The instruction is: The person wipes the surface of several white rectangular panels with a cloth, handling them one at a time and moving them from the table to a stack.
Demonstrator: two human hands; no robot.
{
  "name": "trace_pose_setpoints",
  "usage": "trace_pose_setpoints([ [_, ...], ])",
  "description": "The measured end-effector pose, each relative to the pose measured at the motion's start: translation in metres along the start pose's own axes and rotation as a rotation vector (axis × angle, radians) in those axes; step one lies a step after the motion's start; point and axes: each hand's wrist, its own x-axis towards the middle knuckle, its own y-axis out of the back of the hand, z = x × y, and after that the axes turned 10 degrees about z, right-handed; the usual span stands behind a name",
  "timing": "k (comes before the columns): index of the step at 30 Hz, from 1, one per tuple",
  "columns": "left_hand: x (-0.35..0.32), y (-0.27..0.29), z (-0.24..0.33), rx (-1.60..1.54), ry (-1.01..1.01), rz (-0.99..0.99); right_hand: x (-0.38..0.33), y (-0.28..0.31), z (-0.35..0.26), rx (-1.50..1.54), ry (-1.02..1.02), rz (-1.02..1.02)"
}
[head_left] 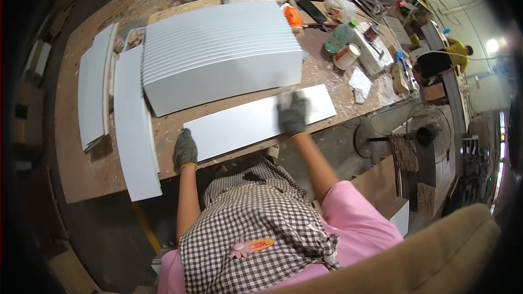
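A long white board (239, 122) lies slantwise along the near edge of the worktable. My left hand (186, 149), in a dark grey knit glove with a yellow cuff, grips the board's left end. Over the right part of the board is my right hand (292, 114), gloved the same way and blurred by motion. Its fingers look curled around something pale that I cannot make out. Just beyond the board stands a tight row of many white panels (223, 79), set on edge.
More white boards (133, 130) lie at the left, one overhanging the near edge of the table (71, 174). At the right are a green bottle (340, 37), a white tin (346, 56) and an orange packet (292, 17). A fan (427, 133) stands beyond the table's right side.
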Motion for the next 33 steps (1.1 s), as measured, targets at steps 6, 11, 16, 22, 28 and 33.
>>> trace_pose_setpoints([
  [6, -0.016, 0.03, 0.051, 0.021, 0.175, 0.13, 0.016, 0.055, -0.076, 0.783, 0.423, -0.055],
  [11, -0.021, 0.032, 0.068, -0.142, 0.361, 0.204, 0.014, 0.007, 0.094, 0.303, -0.327, 0.248],
  [16, -0.026, -0.001, 0.009, 0.203, -0.144, 0.329, 0.068, 0.01, 0.173, 0.387, -0.727, 0.153],
  [22, -0.006, 0.022, 0.044, 0.062, 0.218, 0.063, 0.214, 0.009, 0.097, 0.516, -0.365, 0.738],
  [28, -0.016, 0.006, 0.006, 0.126, 0.013, 0.183, 0.272, 0.028, 0.091, 0.627, 0.002, 0.492],
  [33, -0.013, -0.002, -0.005, 0.125, 0.047, 0.133, 0.216, -0.006, 0.264, 0.692, -0.539, 0.561],
])
